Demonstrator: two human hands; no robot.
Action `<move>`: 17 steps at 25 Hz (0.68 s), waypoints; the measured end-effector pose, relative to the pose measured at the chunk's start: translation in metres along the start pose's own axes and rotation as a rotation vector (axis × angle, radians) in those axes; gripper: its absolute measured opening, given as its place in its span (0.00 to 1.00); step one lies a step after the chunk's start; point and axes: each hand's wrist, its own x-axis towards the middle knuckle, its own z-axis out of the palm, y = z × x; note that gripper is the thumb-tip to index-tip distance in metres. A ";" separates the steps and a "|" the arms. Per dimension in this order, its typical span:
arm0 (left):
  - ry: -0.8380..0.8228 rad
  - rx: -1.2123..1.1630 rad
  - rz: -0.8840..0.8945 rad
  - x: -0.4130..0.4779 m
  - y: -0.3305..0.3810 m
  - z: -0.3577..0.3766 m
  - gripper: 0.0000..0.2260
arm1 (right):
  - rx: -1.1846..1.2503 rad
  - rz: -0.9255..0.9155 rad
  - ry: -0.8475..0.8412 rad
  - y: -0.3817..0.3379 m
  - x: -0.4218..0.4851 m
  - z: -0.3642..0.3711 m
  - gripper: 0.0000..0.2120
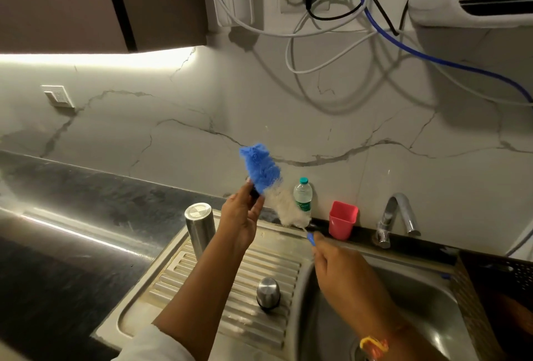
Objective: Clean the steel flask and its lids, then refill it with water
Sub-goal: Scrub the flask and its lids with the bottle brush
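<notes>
A steel flask (200, 228) stands on the ribbed drainboard (230, 317), its flat end up. A domed steel lid (268, 293) sits nearer me on the same drainboard. My right hand (337, 268) grips the blue handle of a bottle brush (264, 173) with blue and white bristles, raised above the drainboard's back edge. My left hand (240, 219) pinches a small dark object (254, 194) right against the blue bristles. What that object is cannot be told.
Against the marble wall stand a small plastic water bottle (302, 196), a pink cup (342, 223) and a steel tap (399, 216). The sink basin (418, 303) lies at right, with a dark perforated basket (496, 288) at its far edge. Dark countertop (72, 216) stretches left.
</notes>
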 end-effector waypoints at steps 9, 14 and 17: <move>-0.004 -0.393 -0.061 0.020 0.009 -0.019 0.21 | 0.328 0.099 -0.047 0.011 0.003 0.002 0.14; -0.176 -0.326 -0.117 0.013 -0.012 -0.012 0.20 | 0.837 0.306 -0.210 -0.009 0.010 0.005 0.11; -0.233 -0.347 -0.126 0.013 -0.008 -0.016 0.25 | 1.006 0.397 -0.334 -0.007 0.011 -0.010 0.11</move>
